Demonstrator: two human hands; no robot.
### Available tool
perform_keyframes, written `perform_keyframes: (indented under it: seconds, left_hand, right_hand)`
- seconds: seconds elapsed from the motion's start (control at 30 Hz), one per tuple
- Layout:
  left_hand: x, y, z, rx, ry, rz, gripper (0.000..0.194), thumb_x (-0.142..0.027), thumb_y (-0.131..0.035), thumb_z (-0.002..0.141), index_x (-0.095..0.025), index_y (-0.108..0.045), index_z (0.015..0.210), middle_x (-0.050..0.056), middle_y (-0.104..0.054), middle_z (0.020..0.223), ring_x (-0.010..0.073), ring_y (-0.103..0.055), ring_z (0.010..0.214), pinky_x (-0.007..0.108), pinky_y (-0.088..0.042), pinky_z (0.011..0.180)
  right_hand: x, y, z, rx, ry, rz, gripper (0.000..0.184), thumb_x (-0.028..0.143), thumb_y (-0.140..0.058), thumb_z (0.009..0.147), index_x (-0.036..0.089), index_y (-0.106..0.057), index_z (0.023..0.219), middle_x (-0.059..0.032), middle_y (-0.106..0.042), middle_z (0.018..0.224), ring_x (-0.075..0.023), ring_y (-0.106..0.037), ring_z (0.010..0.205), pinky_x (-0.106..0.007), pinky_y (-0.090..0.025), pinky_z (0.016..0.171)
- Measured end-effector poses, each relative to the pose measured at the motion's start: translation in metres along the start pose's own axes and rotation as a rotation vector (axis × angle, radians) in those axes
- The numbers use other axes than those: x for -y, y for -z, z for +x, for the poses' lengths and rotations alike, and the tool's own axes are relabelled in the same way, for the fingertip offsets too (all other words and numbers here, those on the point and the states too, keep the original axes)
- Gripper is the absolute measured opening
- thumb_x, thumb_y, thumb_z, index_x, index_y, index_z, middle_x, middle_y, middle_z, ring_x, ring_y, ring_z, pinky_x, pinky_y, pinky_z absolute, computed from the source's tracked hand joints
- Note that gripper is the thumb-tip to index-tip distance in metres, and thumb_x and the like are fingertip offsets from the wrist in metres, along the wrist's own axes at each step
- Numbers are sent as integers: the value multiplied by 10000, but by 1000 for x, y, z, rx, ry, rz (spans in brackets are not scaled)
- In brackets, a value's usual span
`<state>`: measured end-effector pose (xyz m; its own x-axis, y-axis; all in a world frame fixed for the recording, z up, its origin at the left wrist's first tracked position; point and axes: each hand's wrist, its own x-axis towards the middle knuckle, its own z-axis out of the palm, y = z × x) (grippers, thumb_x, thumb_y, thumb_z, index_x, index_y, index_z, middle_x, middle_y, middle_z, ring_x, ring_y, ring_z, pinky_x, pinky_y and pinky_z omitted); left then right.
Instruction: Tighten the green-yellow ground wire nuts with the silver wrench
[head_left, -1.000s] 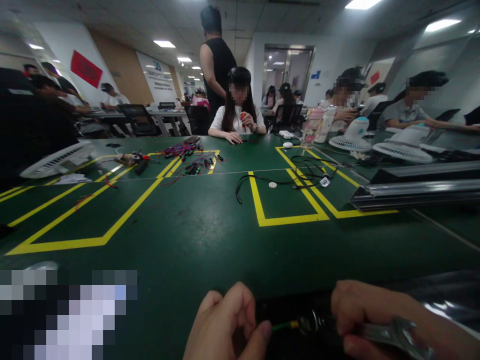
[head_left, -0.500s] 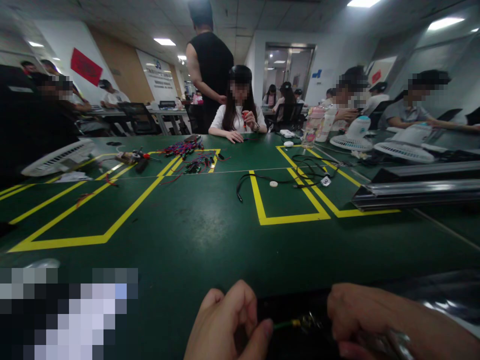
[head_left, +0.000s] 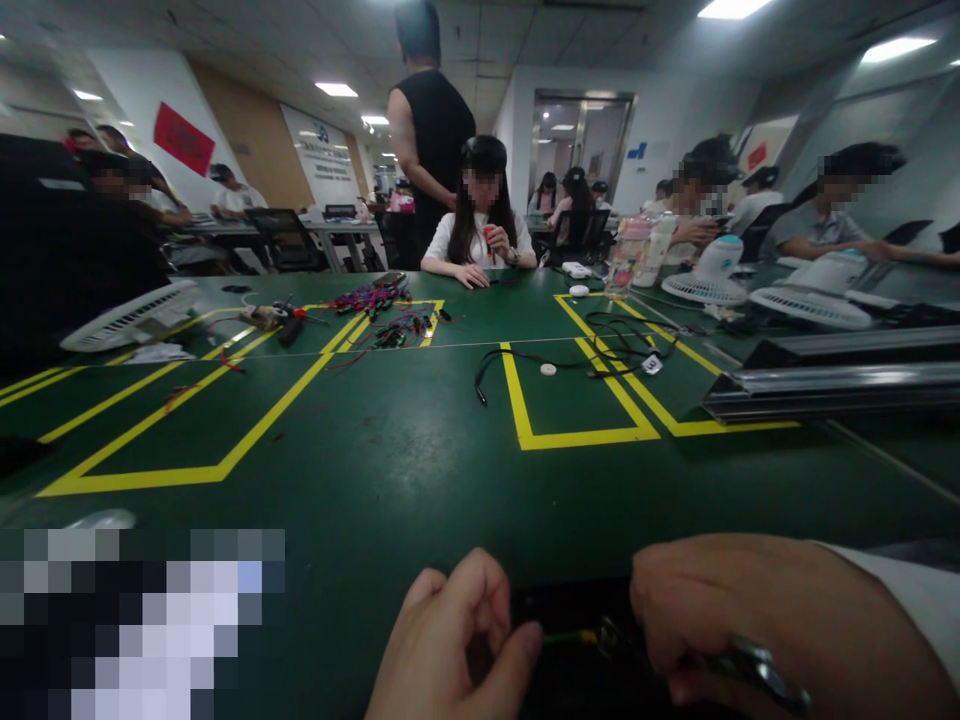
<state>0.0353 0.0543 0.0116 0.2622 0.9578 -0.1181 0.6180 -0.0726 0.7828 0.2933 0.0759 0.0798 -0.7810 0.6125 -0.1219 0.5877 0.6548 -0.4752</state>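
At the bottom middle, my left hand is closed, with thumb and curled fingers at the near end of a thin green wire. The wire runs right to a yellow section and a small shiny metal piece at its end. My right hand is wrapped round a shiny metal hand tool, whose rounded end shows below the palm. Its working end is mostly hidden by my fingers, close to the metal piece. Both hands are over a black object on the green table; its shape is hard to make out.
Yellow tape marks the green tabletop. Black cables and metal profiles lie to the right. Bundled wires and a white fan are at the left. A person sits opposite; others work nearby.
My right hand has moved slightly left and its wrist has turned, bringing a white sleeve into view. The metal tool has turned with it. My left hand stays nearly in place.
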Motion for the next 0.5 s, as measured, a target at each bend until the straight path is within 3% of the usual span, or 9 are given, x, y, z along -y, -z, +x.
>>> perform_keyframes:
  seconds: [0.17, 0.3, 0.4, 0.5]
  left_hand:
    - [-3, -1, -3, -29, -1, -25, 172, -321, -519, 840, -260, -413, 721, 13, -641, 691, 275, -567, 765, 375, -415, 703]
    - [-3, -2, -4, -25, 3, -34, 163, -329, -522, 840, -260, -423, 730, 14, -644, 680, 280, -568, 768, 376, -416, 701]
    - [-2, -2, -4, -31, 3, -35, 168, -331, -536, 836, -257, -441, 718, 17, -642, 682, 277, -571, 772, 372, -423, 701]
    - [-2, -1, -4, -47, 7, -26, 165, -311, -564, 830, -253, -469, 708, 8, -635, 681, 265, -573, 767, 356, -431, 694]
  right_hand:
    - [4, 5, 0, -60, 8, 45, 120, 120, -647, 882, 233, -614, 863, 26, -697, 818, -149, -636, 687, -244, -444, 602]
    - [7, 3, -13, -237, -150, 153, 97, 234, -592, 960, 277, -614, 876, 55, -678, 784, -147, -615, 669, -241, -460, 613]
    - [9, -10, -25, -366, -316, 213, 169, 371, -552, 996, 293, -618, 861, 53, -657, 749, -160, -608, 648, -257, -465, 602]
    - [8, -29, -32, -313, -364, 296, 220, 450, -542, 1003, 290, -622, 875, 24, -683, 790, -180, -631, 673, -271, -479, 614]
